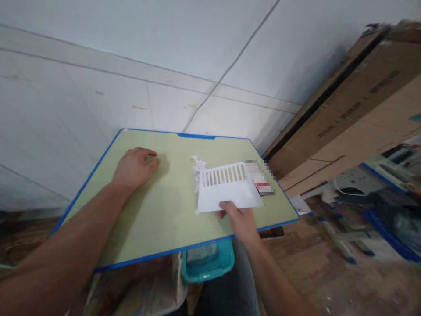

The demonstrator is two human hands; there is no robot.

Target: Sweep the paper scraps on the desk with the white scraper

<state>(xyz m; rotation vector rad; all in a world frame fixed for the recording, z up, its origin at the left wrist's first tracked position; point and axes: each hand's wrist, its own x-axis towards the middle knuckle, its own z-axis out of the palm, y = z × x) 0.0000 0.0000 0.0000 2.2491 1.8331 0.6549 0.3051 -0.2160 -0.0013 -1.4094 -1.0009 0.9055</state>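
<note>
Against a pale wall [98, 26] stands a yellow-green counter [158, 228] edged in blue, and over its right half a white sheet [226, 197] is held by the right hand [241, 219]. The right fingers pinch the sheet at the middle of its near edge, the thumb lying on top and the other fingers tucked below. A row of narrow slots runs along the sheet's far side, with the counter's colour showing through most of them; whether the sheet touches the surface beneath, I cannot tell. Small pale paper scraps [199, 164] lie by its far left corner and along its left side, and a pixelated item [261, 177] sits just beside its right end. Well apart, toward the far left of the counter, the left hand [134, 166] has its fingers loosely curled, a gap between thumb and fingertips and nothing visible in its grasp. Below the near edge, a teal basin [208, 274] sits beside a trousered leg [245, 263]. A thin cable [237, 59] slants down the wall behind, while large cardboard boxes [355, 105] stand to the right.
</note>
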